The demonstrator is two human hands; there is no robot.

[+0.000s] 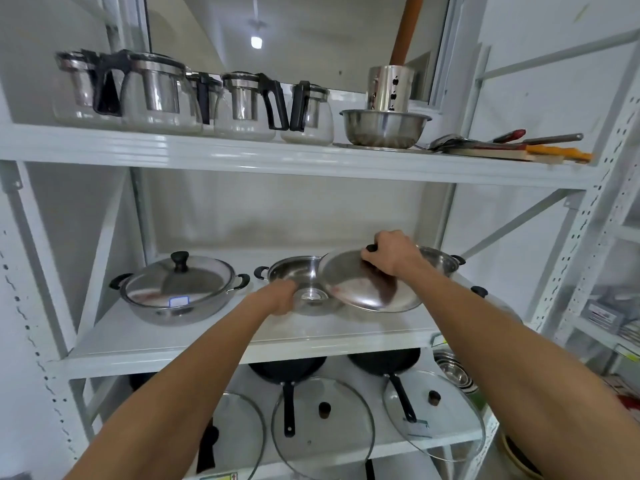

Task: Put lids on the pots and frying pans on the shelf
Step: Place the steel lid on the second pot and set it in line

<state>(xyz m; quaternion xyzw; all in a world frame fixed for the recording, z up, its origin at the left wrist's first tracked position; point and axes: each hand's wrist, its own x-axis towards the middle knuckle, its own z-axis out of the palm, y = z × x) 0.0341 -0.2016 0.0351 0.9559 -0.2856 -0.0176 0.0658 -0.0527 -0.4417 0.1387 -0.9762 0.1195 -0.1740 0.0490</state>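
On the middle shelf (pixel 221 344) a steel pot (pixel 180 296) at the left wears its lid with a black knob. In the middle stands an open steel pot (pixel 294 271); my left hand (pixel 282 297) grips its near rim. My right hand (pixel 389 252) holds the black knob of a steel lid (pixel 363 289), tilted and overlapping the open pot's right side. Behind that lid another steel pot (pixel 440 259) shows partly. On the shelf below lie black frying pans (pixel 287 370) (pixel 384 360) with glass lids (pixel 322 427) (pixel 433 410) leaning in front of them.
The top shelf carries glass teapots (pixel 152 91), a steel bowl (pixel 384 128) with a utensil holder in it, and knives (pixel 512 147). Perforated white posts (pixel 588 237) frame the rack. Stacked steel bowls (pixel 453 372) sit at the lower right. Another rack stands further right.
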